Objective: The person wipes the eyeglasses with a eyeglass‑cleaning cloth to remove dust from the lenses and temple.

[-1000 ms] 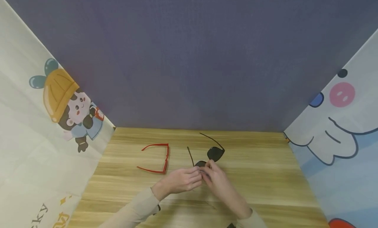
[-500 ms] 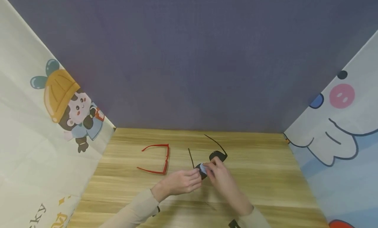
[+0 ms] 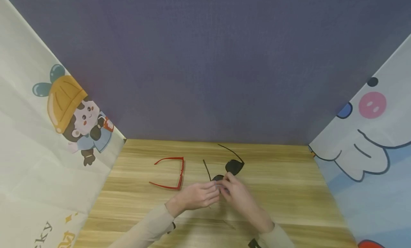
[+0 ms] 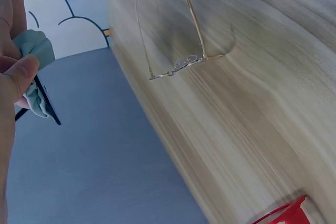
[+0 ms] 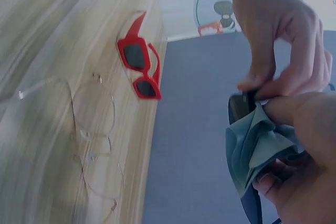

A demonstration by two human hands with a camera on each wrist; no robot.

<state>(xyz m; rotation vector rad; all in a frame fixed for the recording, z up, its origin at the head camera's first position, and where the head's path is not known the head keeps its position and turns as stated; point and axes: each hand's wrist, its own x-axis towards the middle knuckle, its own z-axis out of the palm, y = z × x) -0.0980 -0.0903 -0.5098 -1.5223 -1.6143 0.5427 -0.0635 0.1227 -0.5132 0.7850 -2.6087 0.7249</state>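
Black sunglasses (image 3: 233, 166) are held up over the table with both temples unfolded and pointing away. My left hand (image 3: 196, 196) pinches the frame at the near left corner, by the hinge. A crumpled light-blue cloth (image 5: 249, 145) is folded over one lens, and my right hand (image 3: 239, 196) pinches that lens through it, the thumb and fingers on opposite sides. In the head view the fingers hide most of the cloth; the left wrist view shows the cloth (image 4: 39, 48) bunched at the fingers, with a dark temple beside it.
Red sunglasses (image 3: 181, 173) lie unfolded on the wooden table (image 3: 282, 191), left of the hands. Thin wire-rimmed glasses (image 5: 74, 106) rest on the tabletop below the hands. A dark blue partition (image 3: 205, 69) stands at the back, with printed cloth sides left and right.
Half a second ago the black sunglasses were swung slightly right with the blue cloth showing on the lens. Now they are back near their earlier angle, and the right hand's fingers have shifted over the lens.
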